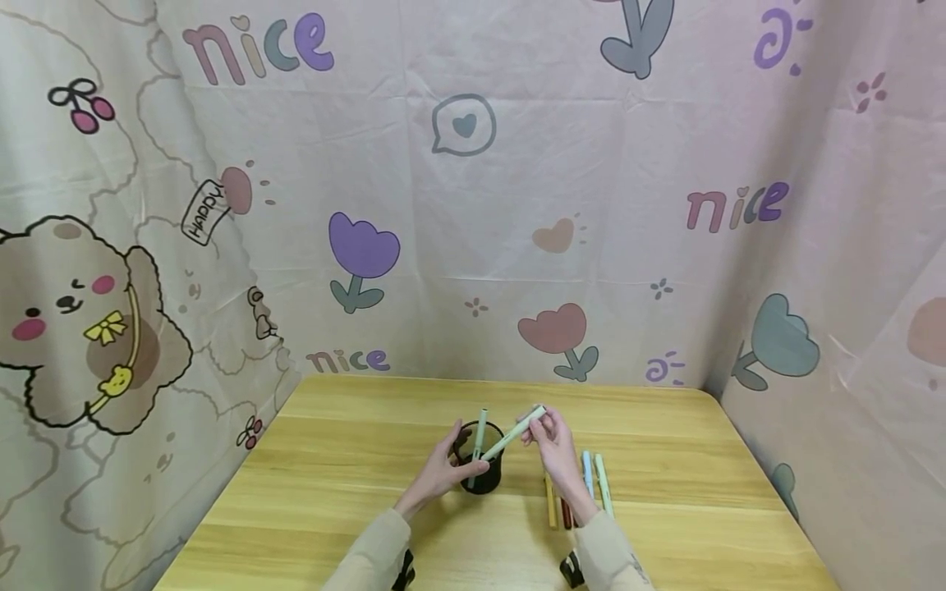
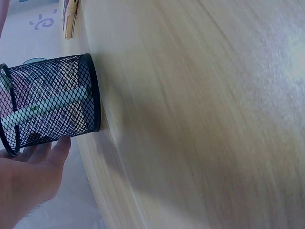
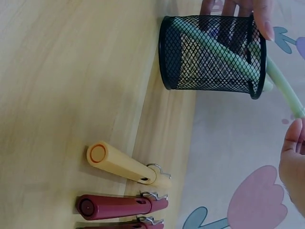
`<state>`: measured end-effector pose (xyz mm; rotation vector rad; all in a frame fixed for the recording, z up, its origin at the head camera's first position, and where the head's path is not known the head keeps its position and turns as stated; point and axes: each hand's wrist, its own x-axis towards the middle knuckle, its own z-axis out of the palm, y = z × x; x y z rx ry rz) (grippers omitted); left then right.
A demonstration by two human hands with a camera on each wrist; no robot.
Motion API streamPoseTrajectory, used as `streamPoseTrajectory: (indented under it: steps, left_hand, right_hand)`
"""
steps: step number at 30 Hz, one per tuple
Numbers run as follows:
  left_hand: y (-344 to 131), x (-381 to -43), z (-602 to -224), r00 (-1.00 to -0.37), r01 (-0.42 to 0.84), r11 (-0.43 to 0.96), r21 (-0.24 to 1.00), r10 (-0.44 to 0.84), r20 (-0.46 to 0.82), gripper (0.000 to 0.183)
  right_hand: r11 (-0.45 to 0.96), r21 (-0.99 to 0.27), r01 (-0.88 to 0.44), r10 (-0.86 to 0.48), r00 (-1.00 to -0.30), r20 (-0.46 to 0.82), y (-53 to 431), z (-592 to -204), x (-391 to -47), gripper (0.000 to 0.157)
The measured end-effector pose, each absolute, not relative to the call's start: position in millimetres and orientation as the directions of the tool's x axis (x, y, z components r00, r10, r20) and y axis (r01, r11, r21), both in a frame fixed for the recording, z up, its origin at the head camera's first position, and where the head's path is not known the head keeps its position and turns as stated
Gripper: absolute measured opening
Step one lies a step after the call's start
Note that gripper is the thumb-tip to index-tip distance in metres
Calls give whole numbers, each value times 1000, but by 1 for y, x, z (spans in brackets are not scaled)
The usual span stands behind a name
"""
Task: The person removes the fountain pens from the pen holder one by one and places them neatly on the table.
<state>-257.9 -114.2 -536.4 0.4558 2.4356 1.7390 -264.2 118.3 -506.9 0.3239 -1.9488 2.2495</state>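
Observation:
A black mesh pen holder (image 1: 488, 479) stands upright on the table, and my left hand (image 1: 438, 476) grips it from the left, thumb near the rim. One pale green pen (image 1: 481, 427) leans inside it; the right wrist view shows this pen (image 3: 214, 47) slanting behind the mesh. My right hand (image 1: 556, 447) pinches a second pale green pen (image 1: 513, 433) by its upper end. That pen tilts, its lower end reaching into the holder's mouth. In the left wrist view, fingers of the left hand (image 2: 35, 179) touch the side of the holder (image 2: 52, 81).
Right of the holder, partly behind the right forearm, lie a yellow pen (image 1: 551, 502), dark red pens (image 3: 121, 206), a light blue pen (image 1: 587, 472) and another pale green pen (image 1: 603, 484). A patterned cloth (image 1: 458, 230) hangs behind the wooden table (image 1: 310, 468).

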Motion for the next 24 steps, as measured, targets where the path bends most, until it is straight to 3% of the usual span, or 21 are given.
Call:
streamPoseTrajectory:
  steps: [6, 24]
  left_hand:
    - [-115, -257, -537, -948, 173, 299, 939, 310, 77, 106]
    - [-115, -259, -538, -942, 187, 298, 936, 326, 84, 106]
  right_hand:
    - [-164, -954, -251, 18, -968, 251, 121, -503, -261, 35]
    - [-257, -924, -283, 61, -959, 276, 155, -503, -254, 25]
